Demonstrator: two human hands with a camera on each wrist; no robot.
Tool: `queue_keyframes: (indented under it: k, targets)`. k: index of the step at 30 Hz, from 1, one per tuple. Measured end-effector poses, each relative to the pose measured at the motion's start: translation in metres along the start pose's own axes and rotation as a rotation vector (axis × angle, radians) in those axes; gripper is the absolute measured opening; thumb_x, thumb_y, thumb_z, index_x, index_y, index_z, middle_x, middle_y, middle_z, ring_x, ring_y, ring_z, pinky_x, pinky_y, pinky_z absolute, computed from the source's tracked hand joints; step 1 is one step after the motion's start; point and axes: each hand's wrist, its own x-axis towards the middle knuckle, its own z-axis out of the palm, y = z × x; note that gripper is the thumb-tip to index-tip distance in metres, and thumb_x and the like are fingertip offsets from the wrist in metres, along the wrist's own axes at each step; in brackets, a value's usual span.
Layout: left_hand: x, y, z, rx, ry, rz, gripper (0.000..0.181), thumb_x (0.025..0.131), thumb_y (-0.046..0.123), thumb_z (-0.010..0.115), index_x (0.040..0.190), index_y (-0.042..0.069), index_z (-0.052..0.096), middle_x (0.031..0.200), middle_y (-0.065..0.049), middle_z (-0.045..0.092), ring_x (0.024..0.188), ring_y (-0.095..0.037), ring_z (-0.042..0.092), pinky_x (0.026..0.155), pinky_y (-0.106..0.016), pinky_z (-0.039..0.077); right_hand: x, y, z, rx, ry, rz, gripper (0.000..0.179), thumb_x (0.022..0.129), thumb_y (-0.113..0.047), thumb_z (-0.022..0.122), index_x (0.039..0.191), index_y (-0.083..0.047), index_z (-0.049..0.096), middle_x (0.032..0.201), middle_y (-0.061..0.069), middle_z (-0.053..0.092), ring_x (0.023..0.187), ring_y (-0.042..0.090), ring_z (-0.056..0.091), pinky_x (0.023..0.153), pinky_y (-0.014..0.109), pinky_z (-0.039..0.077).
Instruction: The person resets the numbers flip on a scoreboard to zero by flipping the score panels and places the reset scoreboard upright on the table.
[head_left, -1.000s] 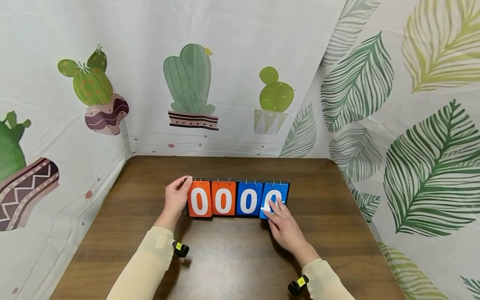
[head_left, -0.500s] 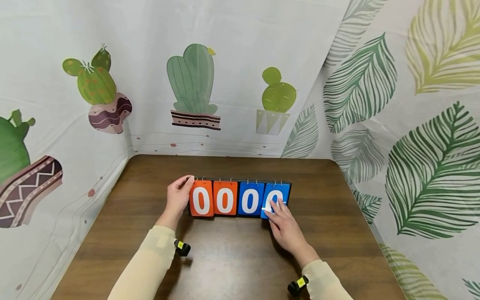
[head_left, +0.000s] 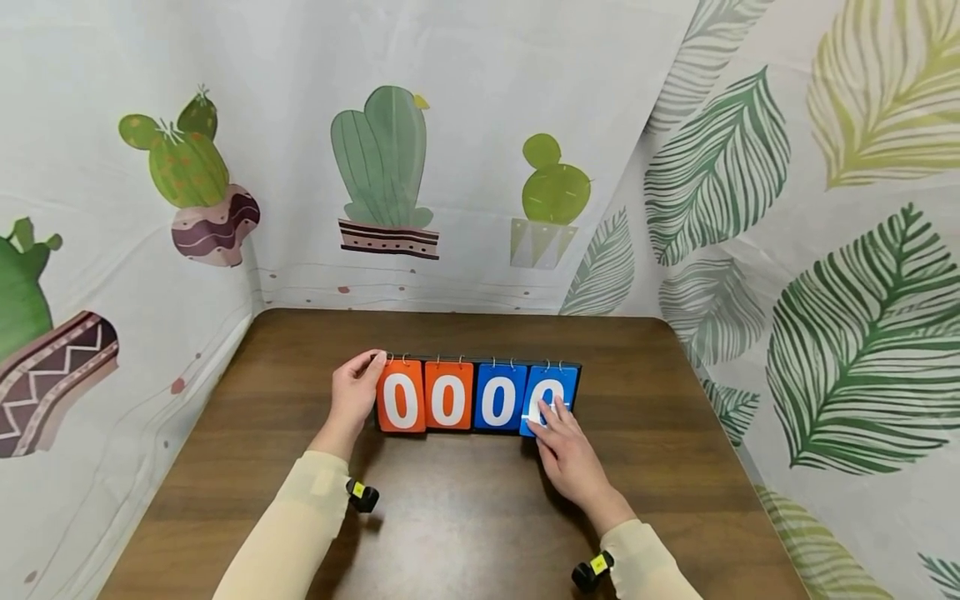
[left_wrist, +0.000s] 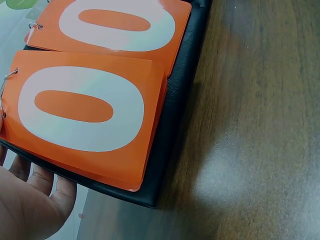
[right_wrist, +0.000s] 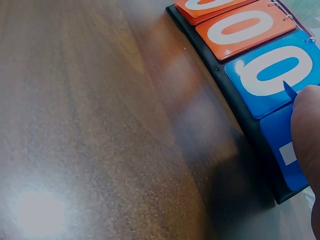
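Note:
A flip scoreboard with a black backing (left_wrist: 172, 117) leans tilted on the table, its cards hung on metal rings. Two orange cards show 0, the outer orange card (head_left: 401, 396) at the left end and the inner orange card (head_left: 448, 395) beside it. To their right, the inner blue card (head_left: 498, 397) also shows 0. My left hand (head_left: 352, 396) grips the board's upper left corner, thumb in front, fingers behind. My right hand (head_left: 570, 454) pinches the outer blue card (head_left: 551, 383) near its lower part; a bent blue corner (right_wrist: 288, 91) sticks out by the thumb. The fingers partly cover its 0.
The board stands on a brown wooden table (head_left: 465, 517). Behind and beside it hang white cloths printed with cacti and leaves (head_left: 720, 167). A small black wrist camera (head_left: 363, 496) sits at the left sleeve, another black camera (head_left: 592, 572) at the right.
Both hands keep their places on the scoreboard. The whole head view shifts slightly; otherwise nothing visibly moves.

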Motion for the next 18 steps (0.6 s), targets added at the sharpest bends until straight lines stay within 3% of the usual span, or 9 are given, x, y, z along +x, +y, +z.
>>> queue_keyframes:
  k: [3,10,18]
  targets:
    - [-0.0029,0.0093,-0.0008,0.006,-0.009,-0.021,0.042,0.100,0.037,0.067,0.132,0.010,0.070,0.129,-0.014,0.066,0.099,-0.008,0.060,0.081,-0.014,0.052,0.0006,-0.0012,-0.0005,0.005,-0.008,0.014,0.043,0.098,-0.017,0.069,0.140,-0.022,0.065,0.164,0.003,0.040,0.158,0.033,0.026,0.122,0.055,0.030]
    - [-0.0004,0.0029,0.0018,-0.031,0.016,0.035,0.044,0.097,0.042,0.071,0.125,0.009,0.073,0.104,0.007,0.070,0.091,-0.004,0.063,0.076,-0.015,0.053,-0.0022,-0.0003,0.0001,0.029,0.038,-0.005,0.040,0.096,-0.011,0.071,0.136,-0.017,0.068,0.161,0.006,0.045,0.157,0.034,0.029,0.122,0.055,0.031]
    - [0.0006,0.0022,0.0001,-0.003,0.009,0.010,0.048,0.097,0.046,0.069,0.130,0.011,0.071,0.124,-0.009,0.069,0.098,-0.005,0.061,0.079,-0.014,0.051,-0.0038,-0.0019,-0.0005,0.013,0.024,0.016,0.038,0.098,-0.014,0.069,0.136,-0.019,0.069,0.162,0.005,0.045,0.157,0.034,0.030,0.121,0.056,0.032]
